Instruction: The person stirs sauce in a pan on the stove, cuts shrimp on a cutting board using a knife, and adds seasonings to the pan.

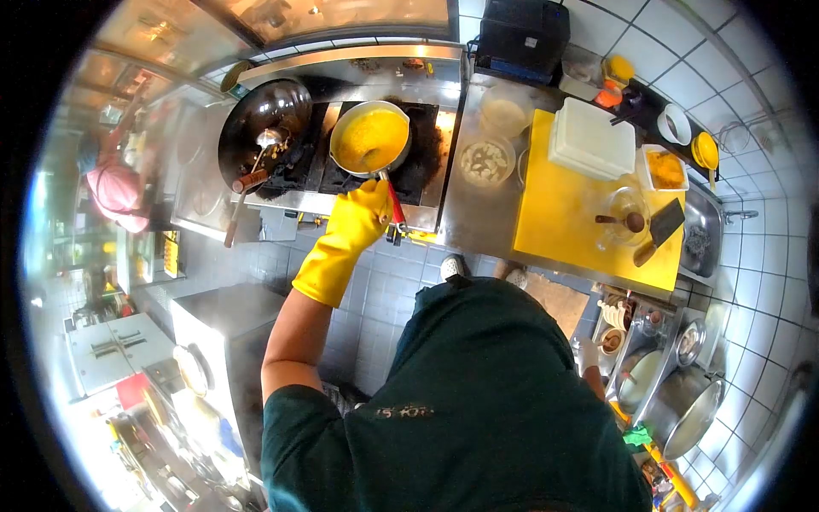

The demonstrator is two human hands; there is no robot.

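My left hand [363,212], in a yellow rubber glove, is closed at the front rim of a saucepan [341,166] on the stove. It appears to grip a metal stirring utensil [370,159], whose end dips into the yellow food [375,132]; the glove hides the grip. The pan's red handle [396,203] points towards me, right beside the glove. My right hand [587,352] is low on the right, by the containers below the counter. My body partly covers it, and its fingers are not clear.
A dark wok [256,128] with a ladle [270,138] in it sits left of the saucepan. On the right counter lie a yellow cutting board [546,205], a lidded white box [593,141] and a cleaver [661,229]. A person in pink [118,192] stands far left.
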